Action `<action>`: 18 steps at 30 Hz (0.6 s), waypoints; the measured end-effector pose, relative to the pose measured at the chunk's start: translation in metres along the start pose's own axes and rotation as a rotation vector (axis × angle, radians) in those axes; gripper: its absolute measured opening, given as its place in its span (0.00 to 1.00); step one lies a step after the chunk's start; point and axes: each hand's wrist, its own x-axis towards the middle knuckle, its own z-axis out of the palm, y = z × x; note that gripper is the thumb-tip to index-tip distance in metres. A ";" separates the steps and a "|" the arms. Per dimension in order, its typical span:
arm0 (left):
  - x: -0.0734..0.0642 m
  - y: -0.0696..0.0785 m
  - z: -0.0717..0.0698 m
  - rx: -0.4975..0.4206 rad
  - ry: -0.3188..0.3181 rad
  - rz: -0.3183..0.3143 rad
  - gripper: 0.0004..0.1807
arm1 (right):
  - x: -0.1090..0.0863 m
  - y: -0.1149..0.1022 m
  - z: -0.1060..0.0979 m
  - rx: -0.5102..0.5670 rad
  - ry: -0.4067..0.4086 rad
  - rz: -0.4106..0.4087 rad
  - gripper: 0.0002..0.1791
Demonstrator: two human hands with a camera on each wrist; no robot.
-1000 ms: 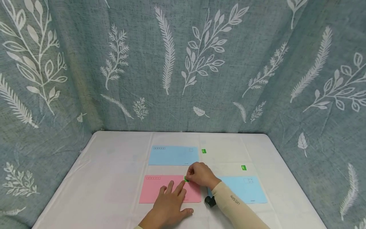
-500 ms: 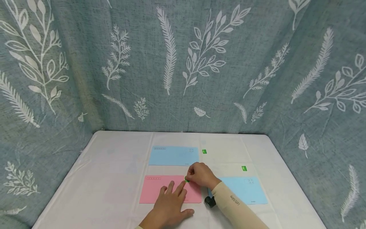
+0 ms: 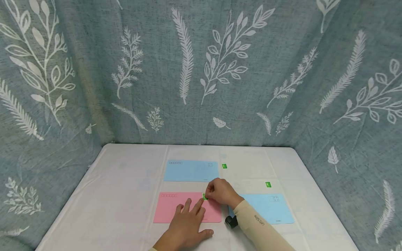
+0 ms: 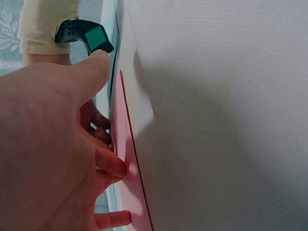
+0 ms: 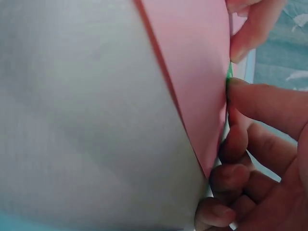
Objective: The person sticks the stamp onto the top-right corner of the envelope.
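Observation:
My left hand (image 3: 186, 223) lies with its fingers spread and straight on the pink envelope (image 3: 166, 209), its index fingertip at the lower edge of a small green stamp (image 3: 205, 196). That stamp is at the envelope's upper right corner. From the right, my right hand (image 3: 221, 191) pinches the stamp's edge between thumb and forefinger. Close up in the right wrist view, the thumb is against the green stamp (image 5: 229, 72), with the other fingers curled beside the envelope (image 5: 197, 96). Much of the stamp hides behind the fingertips there.
A blue envelope (image 3: 190, 170) lies farther back, a second blue envelope (image 3: 267, 209) at the right, partly under the right forearm. Two loose green stamps, a back stamp (image 3: 224, 166) and a right stamp (image 3: 268, 184), lie on the white tablecloth (image 3: 119, 195). A patterned curtain (image 3: 194, 69) surrounds the table.
The right fingers have drawn very slightly to the right, so a little more of the stamp shows. The left hand and the envelopes stay in place.

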 end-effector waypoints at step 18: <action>-0.001 0.000 0.001 -0.018 0.019 0.013 0.44 | -0.002 -0.001 -0.001 0.024 -0.017 0.013 0.09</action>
